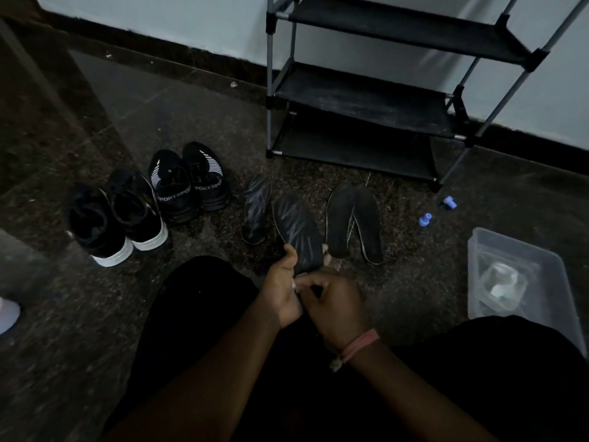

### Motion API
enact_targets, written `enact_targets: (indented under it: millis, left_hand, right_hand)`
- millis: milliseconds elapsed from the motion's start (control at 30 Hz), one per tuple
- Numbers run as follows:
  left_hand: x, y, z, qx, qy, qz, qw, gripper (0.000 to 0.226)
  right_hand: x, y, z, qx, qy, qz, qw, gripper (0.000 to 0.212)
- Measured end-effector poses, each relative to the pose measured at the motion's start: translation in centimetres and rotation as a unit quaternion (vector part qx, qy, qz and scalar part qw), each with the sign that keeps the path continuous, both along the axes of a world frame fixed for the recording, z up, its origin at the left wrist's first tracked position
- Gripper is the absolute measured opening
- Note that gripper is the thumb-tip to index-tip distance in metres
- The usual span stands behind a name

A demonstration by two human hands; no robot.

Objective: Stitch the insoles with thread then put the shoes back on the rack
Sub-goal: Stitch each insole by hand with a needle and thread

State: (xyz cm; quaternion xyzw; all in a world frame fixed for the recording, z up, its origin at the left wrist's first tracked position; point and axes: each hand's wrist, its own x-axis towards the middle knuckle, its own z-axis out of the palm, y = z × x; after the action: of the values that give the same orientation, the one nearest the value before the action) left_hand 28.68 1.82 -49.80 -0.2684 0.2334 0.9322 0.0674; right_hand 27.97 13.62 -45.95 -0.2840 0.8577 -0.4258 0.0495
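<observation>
Three dark fabric shelves of the metal-tube shoe rack sit bare; two prs of black sneakers wait on the floor w/ three loose dark foam insoles. Left hand grips the ribbed black insole at its heel; right hand pinches there, fingers curled, probably on a needle, too dim to tell. Risk: pricked thumb, thread snagging unseen.
</observation>
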Motion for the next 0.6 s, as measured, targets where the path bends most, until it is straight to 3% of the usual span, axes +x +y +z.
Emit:
enact_targets:
  millis: [200, 267, 367, 467, 600]
  left_hand:
    - [-0.1, 0.9, 0.4, 0.036, 0.012, -0.025, 0.999, 0.074]
    - [0.1, 0.6, 0.3, 0.018, 0.009, -0.02, 1.0, 0.072]
    - [0.1, 0.0, 0.2, -0.003, -0.013, 0.001, 1.0, 0.07]
    - [-0.3, 0.4, 0.2, 0.003, -0.012, -0.001, 1.0, 0.074]
    - [0.1, 0.8, 0.5, 0.027, 0.013, -0.021, 0.999, 0.077]
  right_hand:
    - [-3.5, 0.3, 0.1, 0.011, 0.072, -0.096, 0.993, 0.015]
    - [-2.8, 0.0, -0.2, 0.033, 0.087, -0.066, 0.993, 0.02]
    - [-0.2, 0.1, 0.0, 0.04, 0.007, 0.026, 0.999, 0.02]
    - [-1.3, 0.6, 0.2, 0.007, -0.025, -0.005, 1.0, 0.015]
    - [-3.9, 0.1, 0.0, 0.021, 0.075, -0.08, 0.994, 0.02]
